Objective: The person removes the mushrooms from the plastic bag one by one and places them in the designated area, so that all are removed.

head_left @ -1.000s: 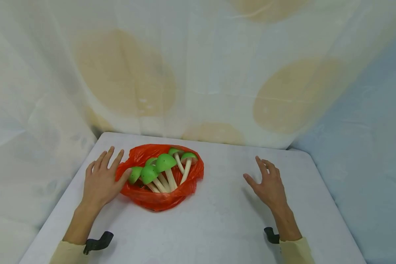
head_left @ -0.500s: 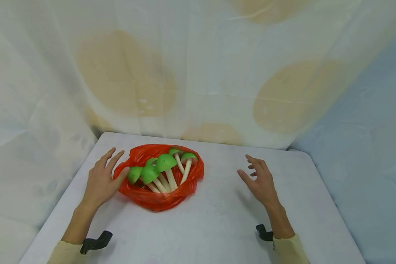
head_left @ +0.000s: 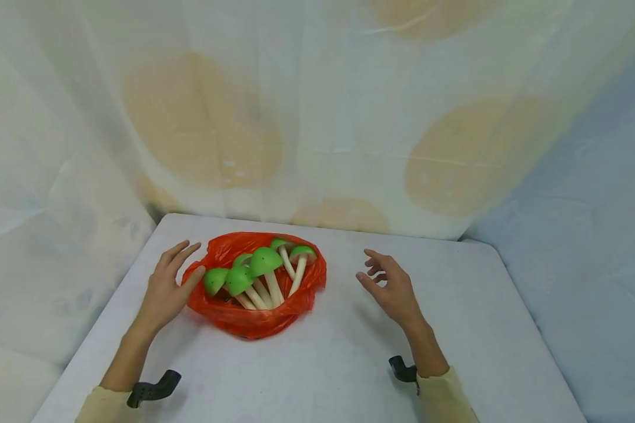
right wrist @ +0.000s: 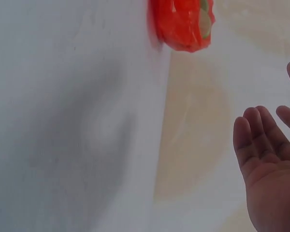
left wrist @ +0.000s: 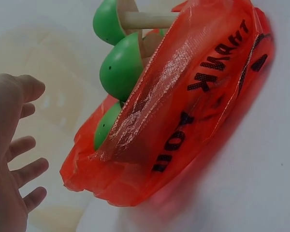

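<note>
A red plastic bag (head_left: 254, 322) lies on the white table with its mouth spread wide. Inside are several toy mushrooms (head_left: 265, 261) with green dotted caps and pale stems. My left hand (head_left: 162, 291) hovers at the bag's left edge, fingers apart and thumb near the leftmost cap; in the left wrist view a gap shows between that hand (left wrist: 12, 154) and the bag (left wrist: 183, 106), which bears dark printed letters. To the right of the bag, my right hand (head_left: 394, 294) is held above the table, fingers loosely bent, holding nothing.
The white table (head_left: 307, 376) has a raised-looking back edge against a pale curtain (head_left: 338, 117) with tan round patches. More sheeting (head_left: 587, 235) closes the right and left sides. A black wrist mount (head_left: 156, 389) sits on each forearm.
My right hand has moved left toward the bag, its fingers bending a little more. My left hand has shifted only slightly, its fingers turning a bit. Bag and mushrooms stay in place.
</note>
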The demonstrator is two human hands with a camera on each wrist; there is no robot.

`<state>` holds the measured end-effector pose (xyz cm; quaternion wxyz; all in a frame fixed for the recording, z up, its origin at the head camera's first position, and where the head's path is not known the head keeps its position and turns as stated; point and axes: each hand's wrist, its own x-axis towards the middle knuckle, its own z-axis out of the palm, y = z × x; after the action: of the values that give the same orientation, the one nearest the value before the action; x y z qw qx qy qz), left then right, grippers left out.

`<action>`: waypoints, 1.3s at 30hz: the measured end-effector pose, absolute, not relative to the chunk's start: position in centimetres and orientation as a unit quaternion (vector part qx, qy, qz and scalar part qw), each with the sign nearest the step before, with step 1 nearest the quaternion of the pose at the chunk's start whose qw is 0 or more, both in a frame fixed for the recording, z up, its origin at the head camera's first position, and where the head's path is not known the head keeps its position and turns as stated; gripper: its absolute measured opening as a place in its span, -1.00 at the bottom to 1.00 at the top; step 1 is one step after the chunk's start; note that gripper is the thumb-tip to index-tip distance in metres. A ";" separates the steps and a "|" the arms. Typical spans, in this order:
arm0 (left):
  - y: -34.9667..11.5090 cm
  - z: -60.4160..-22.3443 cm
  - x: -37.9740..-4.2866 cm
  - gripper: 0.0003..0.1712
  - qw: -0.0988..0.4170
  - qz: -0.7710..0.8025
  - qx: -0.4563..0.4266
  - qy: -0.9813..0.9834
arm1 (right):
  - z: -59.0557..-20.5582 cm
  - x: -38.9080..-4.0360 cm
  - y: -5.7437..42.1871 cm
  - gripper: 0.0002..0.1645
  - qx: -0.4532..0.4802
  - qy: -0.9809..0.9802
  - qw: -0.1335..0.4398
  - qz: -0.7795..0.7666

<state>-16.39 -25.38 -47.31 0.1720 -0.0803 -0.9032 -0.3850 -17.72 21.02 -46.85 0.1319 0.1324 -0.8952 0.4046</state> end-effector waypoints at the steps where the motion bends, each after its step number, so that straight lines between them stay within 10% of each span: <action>1: -25.4 -47.3 -16.4 -0.36 0.171 -0.390 -0.083 -0.901 | -46.9 -17.8 20.7 -0.33 0.135 -0.892 0.127 0.413; 39: -26.5 -49.4 -16.3 -0.36 0.046 -0.494 -0.082 -0.864 | -48.1 -18.4 12.2 -0.47 0.200 -0.826 0.007 0.527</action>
<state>-16.35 -26.54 -49.35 0.0463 -0.0821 -0.8642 -0.4942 -18.44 12.17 -48.10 0.0074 0.2003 -0.8260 0.5269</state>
